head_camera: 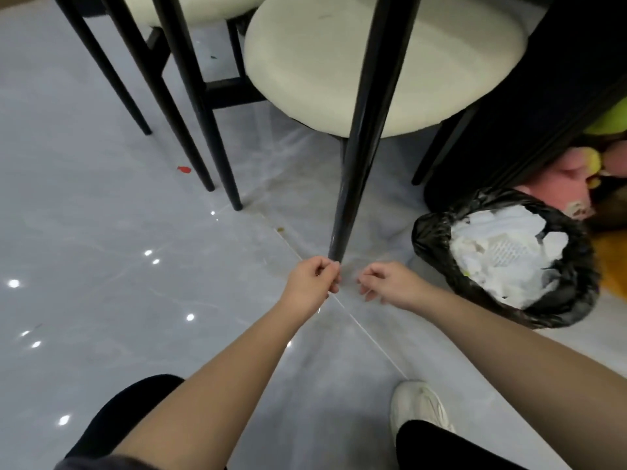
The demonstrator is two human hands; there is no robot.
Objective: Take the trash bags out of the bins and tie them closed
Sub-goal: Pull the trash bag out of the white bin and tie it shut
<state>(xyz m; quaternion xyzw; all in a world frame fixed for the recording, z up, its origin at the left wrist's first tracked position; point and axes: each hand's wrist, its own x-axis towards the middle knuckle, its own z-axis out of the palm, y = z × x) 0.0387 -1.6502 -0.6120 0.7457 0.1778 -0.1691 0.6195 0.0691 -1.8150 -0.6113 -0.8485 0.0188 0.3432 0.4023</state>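
Hands meet at the foot of a black shaft, full trash bag still in its bin at right

On the glossy grey floor (pixel 101 232), a red speck (pixel 184 169) lies left of the black chair legs (pixel 200 147) under a cream seat (pixel 373 62). At centre, the left hand (pixel 310 283) pinches curled fingers at the lower tip of a long black shaft (pixel 359 137); whether this is a furniture leg or rolled plastic is unclear. Just beside it, the right hand (pixel 390 283) hangs loosely curled, holding nothing visible. A white shoe (pixel 414 405) shows below. At middle right, the black trash bag (pixel 431 239) covers its bin, heaped with crumpled white paper (pixel 502 252). Plush toys (pixel 590 161) lie behind.
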